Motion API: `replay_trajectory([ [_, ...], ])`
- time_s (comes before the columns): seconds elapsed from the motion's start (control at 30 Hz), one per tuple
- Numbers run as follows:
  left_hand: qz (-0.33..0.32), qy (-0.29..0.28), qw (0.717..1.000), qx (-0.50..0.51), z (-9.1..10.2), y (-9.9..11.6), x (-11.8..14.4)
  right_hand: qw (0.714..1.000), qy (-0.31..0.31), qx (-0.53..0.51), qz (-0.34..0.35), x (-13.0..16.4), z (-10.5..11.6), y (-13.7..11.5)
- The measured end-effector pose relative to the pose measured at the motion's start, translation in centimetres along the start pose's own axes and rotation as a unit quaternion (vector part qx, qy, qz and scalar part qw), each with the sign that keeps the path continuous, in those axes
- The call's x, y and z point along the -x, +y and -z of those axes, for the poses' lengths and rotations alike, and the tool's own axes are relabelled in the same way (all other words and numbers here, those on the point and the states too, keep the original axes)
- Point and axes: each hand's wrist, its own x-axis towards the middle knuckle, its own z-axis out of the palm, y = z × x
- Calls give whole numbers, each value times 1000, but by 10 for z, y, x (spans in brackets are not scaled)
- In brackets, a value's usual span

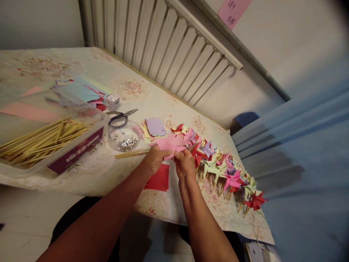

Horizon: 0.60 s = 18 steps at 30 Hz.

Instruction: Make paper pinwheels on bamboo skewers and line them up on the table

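While the pink paper piece (pixel 171 144) is pinched by both hands near the counter's front edge, it is held flat, its long axis running left to right. The left hand (pixel 154 160) grips its lower left side and the right hand (pixel 185 163) its lower right side, equally near.

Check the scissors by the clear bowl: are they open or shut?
Shut, as far as shows. The scissors lie flat on the table, blades together in one narrow strip, the dark handles side by side behind the clear bowl.
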Motion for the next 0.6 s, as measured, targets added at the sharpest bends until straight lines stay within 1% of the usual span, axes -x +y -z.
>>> replay_trajectory([
  [0.13,1,0,1000,-9,1,0,0,1000,1,-17,-15,2,-1,-2],
  [0.27,1,-2,1000,-16,2,0,0,998,-11,-44,-32,6,-4,-5],
  [0.4,13,-5,1000,1,-1,3,2,999,-16,-48,-11,5,-4,-4],
  [0.6,1,-14,1000,18,-5,3,2,999,-5,-40,6,0,1,1],
])
